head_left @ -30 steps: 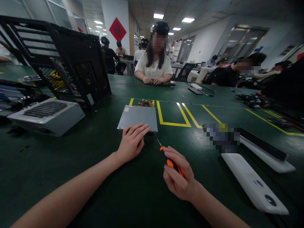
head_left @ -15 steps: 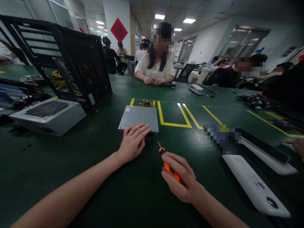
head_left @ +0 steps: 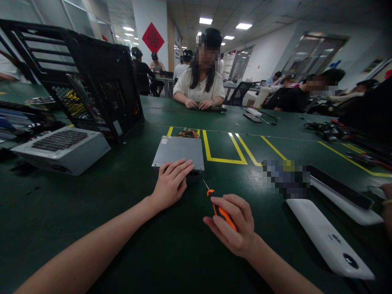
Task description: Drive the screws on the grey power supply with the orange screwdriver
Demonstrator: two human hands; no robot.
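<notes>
Judged step: right hand (head_left: 243, 230) working screwdriver (head_left: 223, 214) at near right corner of grey power supply (head_left: 178, 149), sitting centrally on green table (head_left: 183, 249). Fingers curling round handle, thumb standing off; tip contact unclear. Left hand (head_left: 170, 183) resting open on near edge, fingers extended. Next move probably calling for aligned tip, steady casing. Counting: one screwdriver, two power supplies, one black case (head_left: 114, 65).

Ceiling lights (head_left: 206, 21) glow above white walls (head_left: 271, 51), a red diamond-shaped sign (head_left: 153, 37) and a black chair (head_left: 240, 94).
</notes>
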